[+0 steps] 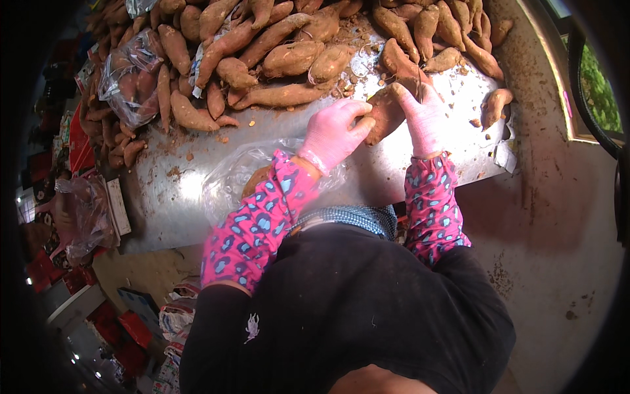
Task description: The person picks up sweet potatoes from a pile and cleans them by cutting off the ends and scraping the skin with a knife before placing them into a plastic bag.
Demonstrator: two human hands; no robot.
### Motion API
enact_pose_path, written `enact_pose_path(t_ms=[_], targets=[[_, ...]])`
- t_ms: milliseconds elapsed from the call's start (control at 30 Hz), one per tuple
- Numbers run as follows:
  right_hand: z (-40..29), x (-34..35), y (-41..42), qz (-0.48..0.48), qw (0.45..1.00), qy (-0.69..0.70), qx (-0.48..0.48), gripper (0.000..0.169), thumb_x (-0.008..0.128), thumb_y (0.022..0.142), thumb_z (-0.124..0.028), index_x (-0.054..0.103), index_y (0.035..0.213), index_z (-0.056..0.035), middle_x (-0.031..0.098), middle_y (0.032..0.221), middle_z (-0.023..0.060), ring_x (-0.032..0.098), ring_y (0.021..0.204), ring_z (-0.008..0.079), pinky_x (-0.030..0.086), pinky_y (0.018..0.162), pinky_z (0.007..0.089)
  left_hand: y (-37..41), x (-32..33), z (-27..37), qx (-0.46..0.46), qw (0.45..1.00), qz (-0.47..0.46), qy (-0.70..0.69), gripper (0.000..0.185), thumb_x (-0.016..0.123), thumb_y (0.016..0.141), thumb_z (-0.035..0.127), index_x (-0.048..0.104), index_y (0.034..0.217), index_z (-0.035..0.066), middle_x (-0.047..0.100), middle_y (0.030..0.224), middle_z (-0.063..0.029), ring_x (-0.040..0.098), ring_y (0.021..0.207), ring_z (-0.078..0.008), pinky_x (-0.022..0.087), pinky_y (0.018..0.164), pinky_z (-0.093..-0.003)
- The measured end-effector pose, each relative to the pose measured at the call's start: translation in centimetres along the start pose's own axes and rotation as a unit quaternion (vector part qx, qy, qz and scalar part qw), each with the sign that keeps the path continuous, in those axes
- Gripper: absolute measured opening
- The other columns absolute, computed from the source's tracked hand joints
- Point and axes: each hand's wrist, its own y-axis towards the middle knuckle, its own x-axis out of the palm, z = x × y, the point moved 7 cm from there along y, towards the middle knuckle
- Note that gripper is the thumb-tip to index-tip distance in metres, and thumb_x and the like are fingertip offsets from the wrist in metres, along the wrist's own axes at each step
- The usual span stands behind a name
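A large soil-dusted sweet potato [386, 118] is between my two hands, tilted over the metal tabletop [162, 216]. My left hand [337, 129], in a pink glove, has its thumb and fingertips on the left side of it. From the right, my right hand [425, 118], gloved alike, sets its thumb across the top end; its other fingers are partly hidden. By those fingers shows a thin dark thing [419, 90], too small to identify. Just beyond lies another sweet potato [399, 61]. Under my left forearm, a clear plastic bag [224, 175] holds a sweet potato [257, 181], partly covered.
Sweet potatoes [293, 59] are heaped along the table's far side. A filled plastic bag [130, 79] sits among them at left. One small sweet potato [496, 106] lies near the right edge, beside a wall [546, 197]. Beyond the left edge is another plastic bag [86, 212].
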Motion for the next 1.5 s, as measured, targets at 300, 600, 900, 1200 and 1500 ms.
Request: enact_pose_path(t_ms=[300, 600, 900, 1200, 1500], targets=[[-1.4, 0.4, -1.1, 0.024, 0.994, -0.106, 0.02, 0.051, 0.075, 0.073, -0.033, 0.06, 0.107, 0.0018, 0.067, 0.097, 0.0146, 0.064, 0.091, 0.0208, 0.049, 0.082, 0.0313, 0.7, 2.1, -2.9, -0.133, 0.981, -0.136, -0.035, 0.031, 0.076, 0.07, 0.018, 0.059, 0.089, 0.0, 0.055, 0.092, -0.0123, 0.06, 0.079, -0.022, 0.051, 0.073, -0.0318], [1.3, 0.1, -0.4, 0.044, 0.991, -0.127, 0.031, 0.055, 0.073, 0.073, -0.04, 0.06, 0.109, 0.0004, 0.066, 0.1, 0.017, 0.063, 0.097, 0.0251, 0.048, 0.086, 0.0341, 0.9, 3.6, -3.7, -0.156, 0.977, -0.141, -0.044, 0.029, 0.074, 0.069, 0.018, 0.058, 0.084, -0.001, 0.06, 0.085, -0.013, 0.062, 0.075, -0.02, 0.051, 0.07, -0.0308], [2.0, 0.7, -0.9, 0.068, 0.99, -0.12, 0.023, 0.047, 0.074, 0.074, -0.034, 0.063, 0.104, 0.0002, 0.067, 0.096, 0.0146, 0.064, 0.09, 0.0232, 0.049, 0.082, 0.0326, 0.1, 4.7, -5.3, -0.187, 0.967, -0.156, -0.069, 0.031, 0.075, 0.069, 0.02, 0.058, 0.084, -0.001, 0.062, 0.083, -0.0123, 0.061, 0.072, -0.0174, 0.051, 0.068, -0.0306], [0.8, 1.1, -0.9, 0.072, 0.986, -0.149, -0.011, 0.046, 0.074, 0.073, -0.034, 0.062, 0.101, -0.0001, 0.068, 0.093, 0.0138, 0.065, 0.087, 0.0238, 0.05, 0.08, 0.0334, -0.4, 4.2, -4.8, -0.194, 0.971, -0.134, -0.025, 0.05, 0.078, 0.064, 0.03, 0.058, 0.096, -0.002, 0.056, 0.104, -0.0193, 0.058, 0.094, -0.031, 0.048, 0.081, -0.0372], [5.0, 1.8, -0.2, 0.074, 0.991, -0.095, 0.062, 0.044, 0.072, 0.075, -0.035, 0.062, 0.099, 0.0006, 0.067, 0.091, 0.0142, 0.064, 0.086, 0.0233, 0.049, 0.08, 0.0326, -1.1, 6.3, -6.7, -0.146, 0.98, -0.114, 0.069, 0.034, 0.079, 0.064, 0.023, 0.056, 0.07, -0.001, 0.058, 0.079, -0.014, 0.058, 0.072, -0.0255, 0.048, 0.068, -0.0353]])
